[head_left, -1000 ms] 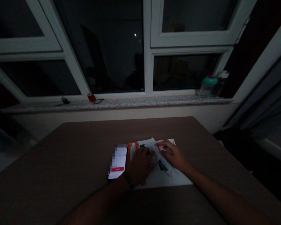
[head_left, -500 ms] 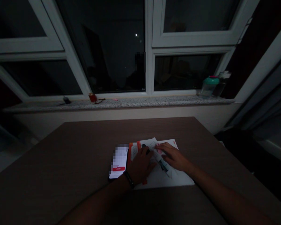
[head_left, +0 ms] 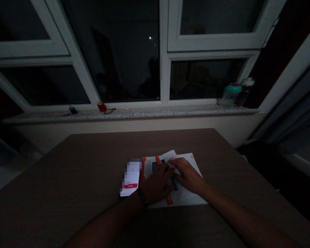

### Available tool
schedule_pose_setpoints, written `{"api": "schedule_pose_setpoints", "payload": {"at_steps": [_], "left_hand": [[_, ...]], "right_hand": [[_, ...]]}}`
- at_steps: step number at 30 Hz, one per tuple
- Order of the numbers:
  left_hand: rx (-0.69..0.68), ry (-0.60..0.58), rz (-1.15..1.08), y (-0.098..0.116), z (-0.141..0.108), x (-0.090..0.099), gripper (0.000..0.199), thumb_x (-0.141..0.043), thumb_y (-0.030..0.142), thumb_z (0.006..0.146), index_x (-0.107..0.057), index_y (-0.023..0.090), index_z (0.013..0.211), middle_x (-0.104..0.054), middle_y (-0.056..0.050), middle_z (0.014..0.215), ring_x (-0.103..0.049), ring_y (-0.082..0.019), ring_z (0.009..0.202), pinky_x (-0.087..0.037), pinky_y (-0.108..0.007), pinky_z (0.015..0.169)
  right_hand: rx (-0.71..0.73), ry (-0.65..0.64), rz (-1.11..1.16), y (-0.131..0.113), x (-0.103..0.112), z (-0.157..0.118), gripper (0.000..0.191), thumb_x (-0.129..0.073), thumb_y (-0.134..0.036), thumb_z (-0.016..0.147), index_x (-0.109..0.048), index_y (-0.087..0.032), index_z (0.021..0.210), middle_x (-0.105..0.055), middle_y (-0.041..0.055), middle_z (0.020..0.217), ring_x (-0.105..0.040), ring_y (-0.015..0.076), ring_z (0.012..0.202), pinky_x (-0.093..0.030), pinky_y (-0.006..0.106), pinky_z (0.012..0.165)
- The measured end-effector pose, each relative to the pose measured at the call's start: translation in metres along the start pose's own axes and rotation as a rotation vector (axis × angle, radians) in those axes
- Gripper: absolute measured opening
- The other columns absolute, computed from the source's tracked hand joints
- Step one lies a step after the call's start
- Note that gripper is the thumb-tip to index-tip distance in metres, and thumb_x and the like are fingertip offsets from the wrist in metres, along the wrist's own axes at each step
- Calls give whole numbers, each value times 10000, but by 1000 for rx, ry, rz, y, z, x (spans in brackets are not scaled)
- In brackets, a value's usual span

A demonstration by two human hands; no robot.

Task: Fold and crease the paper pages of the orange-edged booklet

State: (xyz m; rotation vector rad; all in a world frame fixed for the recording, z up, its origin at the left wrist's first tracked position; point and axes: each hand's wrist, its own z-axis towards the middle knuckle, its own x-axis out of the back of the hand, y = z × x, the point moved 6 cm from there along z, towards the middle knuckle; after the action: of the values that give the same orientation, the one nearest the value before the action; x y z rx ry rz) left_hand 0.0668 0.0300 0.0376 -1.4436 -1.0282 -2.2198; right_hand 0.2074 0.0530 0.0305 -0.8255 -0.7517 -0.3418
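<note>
— Moving since the earlier frame: the left hand (head_left: 157, 184) is sliding rightward over the folded leaflet (head_left: 155, 164), bringing it closer to the right hand (head_left: 188, 176), and the leaflet's orange band (head_left: 169, 199) is showing lower down, under the left hand's fingers. Entry for the fingers?

— Head view, item one: the left fingers (head_left: 167, 175) are lying pressed together and slightly curled on the leaflet; whether they are pinching it, I cannot tell. The right fingers (head_left: 177, 168) are resting a little spread and flat on the paper, pinching nothing. Both sets of fingertips are sitting just beside each other.

— Location of the leaflet?

— It is lying on a white sheet (head_left: 188, 198) near the table's near edge, on a brown wood-grain table (head_left: 67, 172), under both hands.

— Surrounding items?

— A smartphone (head_left: 131, 176) is glowing just left of the leaflet, its screen pixelated. A black wristband (head_left: 142, 197) is circling the left wrist. Farther off, a bottle with a teal lid (head_left: 230, 96) and a small red object (head_left: 101, 107) are standing on a granite windowsill (head_left: 144, 113).
</note>
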Motion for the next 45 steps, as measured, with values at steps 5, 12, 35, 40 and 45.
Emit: {"api": "schedule_pose_setpoints", "payload": {"at_steps": [5, 12, 35, 40, 45], "left_hand": [[100, 47, 245, -2, -1, 2, 497, -602, 323, 915, -443, 242, 1378, -442, -109, 1372, -442, -314, 1222, -370, -507, 1047], [106, 21, 307, -2, -3, -1, 498, -641, 384, 900, -484, 288, 1363, -471, -84, 1352, -420, -316, 1240, -367, -485, 1045], [267, 184, 266, -25, -6, 5, 520, -584, 397, 912, -420, 155, 1342, -525, -141, 1290, -480, -313, 1204, -368, -490, 1036], [232, 149, 191, -31, -8, 5, 538, -605, 394, 893, -419, 187, 1353, -524, -117, 1307, -472, -294, 1212, -377, -464, 1033], [223, 142, 169, -37, -8, 8, 506, -615, 348, 887, -453, 214, 1347, -522, -95, 1299, -469, -282, 1204, -379, -456, 1034]], "right_hand": [[-27, -6, -70, -7, -2, 2, 567, -554, -83, 802, -485, -202, 1352, -562, 123, 1259, -479, 283, 1195, -404, 502, 1031], [-45, 99, -35, -3, 2, 1, 498, -544, -97, 832, -507, -203, 1317, -576, 115, 1229, -500, 267, 1177, -433, 466, 1026], [93, -76, -45, 13, 14, 0, 441, -550, -144, 868, -528, -209, 1304, -582, 123, 1247, -515, 256, 1185, -434, 462, 1025], [84, -97, -76, 8, 13, 1, 450, -552, -129, 852, -533, -199, 1296, -582, 124, 1228, -504, 256, 1185, -428, 452, 1029], [75, -104, -101, 4, 11, 2, 432, -547, -126, 852, -539, -192, 1279, -587, 119, 1208, -501, 259, 1171, -427, 453, 1022]]}}
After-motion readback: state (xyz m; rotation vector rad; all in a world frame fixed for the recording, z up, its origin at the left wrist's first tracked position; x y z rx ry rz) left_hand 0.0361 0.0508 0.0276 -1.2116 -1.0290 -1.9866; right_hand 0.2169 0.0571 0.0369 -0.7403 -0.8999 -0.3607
